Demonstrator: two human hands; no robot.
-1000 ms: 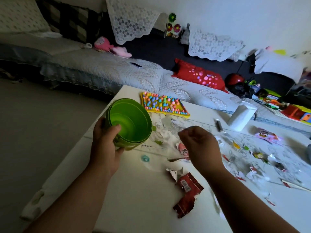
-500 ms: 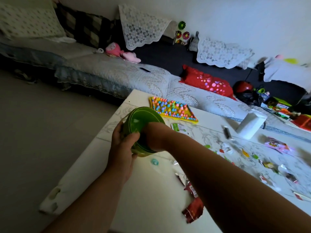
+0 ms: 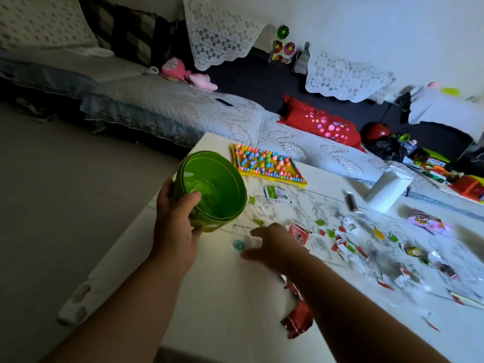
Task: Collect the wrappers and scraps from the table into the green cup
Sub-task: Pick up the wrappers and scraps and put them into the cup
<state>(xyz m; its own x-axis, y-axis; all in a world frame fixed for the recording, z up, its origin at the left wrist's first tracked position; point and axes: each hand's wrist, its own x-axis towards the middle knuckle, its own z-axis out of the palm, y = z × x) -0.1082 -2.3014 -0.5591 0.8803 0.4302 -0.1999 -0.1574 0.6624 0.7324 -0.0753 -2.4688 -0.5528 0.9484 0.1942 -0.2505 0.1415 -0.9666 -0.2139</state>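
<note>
The green cup is gripped, tilted, by the left hand; the right hand, fingers spread empty, is best lowered onto the round blue scrap

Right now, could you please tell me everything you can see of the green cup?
The green cup is bright green, smooth and plastic-looking, with ridged bands around its outer wall. It is tilted, its open mouth facing the camera and toward the scraps. Something pale or clear seems to lie inside, but it is too dim to identify. The left hand holds it in a firm grip above the near-left part of the white table, thumb hooked over the rim and into the mouth, fingers behind. Nothing else visibly touches it.
</note>
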